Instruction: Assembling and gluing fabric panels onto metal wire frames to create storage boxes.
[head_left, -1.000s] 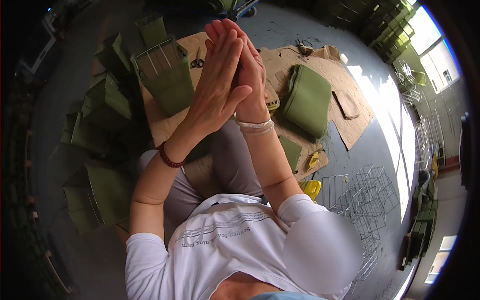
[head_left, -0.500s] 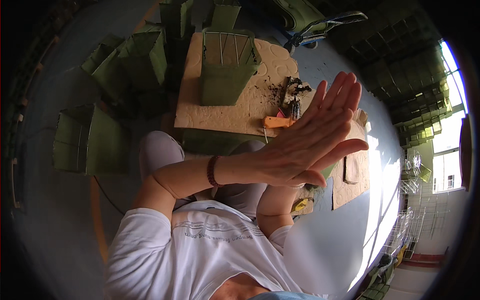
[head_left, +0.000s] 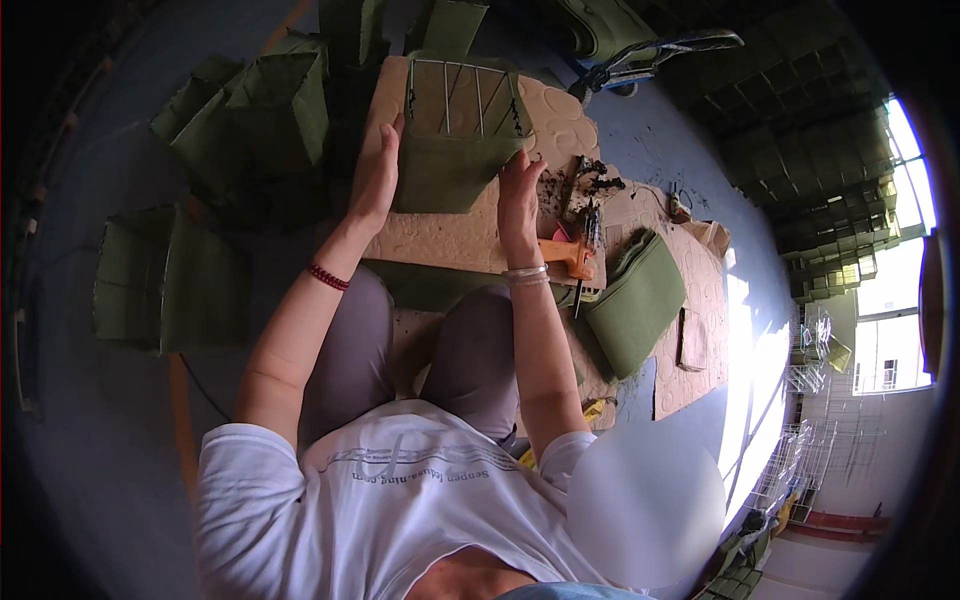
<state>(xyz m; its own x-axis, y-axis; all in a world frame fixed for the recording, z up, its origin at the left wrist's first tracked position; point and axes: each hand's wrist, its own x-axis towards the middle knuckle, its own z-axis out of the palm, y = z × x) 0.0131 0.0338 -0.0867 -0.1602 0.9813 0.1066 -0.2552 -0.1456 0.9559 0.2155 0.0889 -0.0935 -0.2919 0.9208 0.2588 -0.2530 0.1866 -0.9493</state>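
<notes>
Two bare hands flank one green wire-framed bag (head_left: 452, 172) on the cardboard (head_left: 430, 238). The left hand (head_left: 378, 185), fingers nearly straight, is along its left side; the right hand (head_left: 519, 200), fingers loosely bent, is at its right — both open, gripping nothing, though I can't tell whether they touch it. Right of the bag lie one orange-handled tool (head_left: 568, 257), close by the wrist, and one folded fabric pile (head_left: 637, 305); at least five other green bags (head_left: 278, 110) crowd its left and far sides.
</notes>
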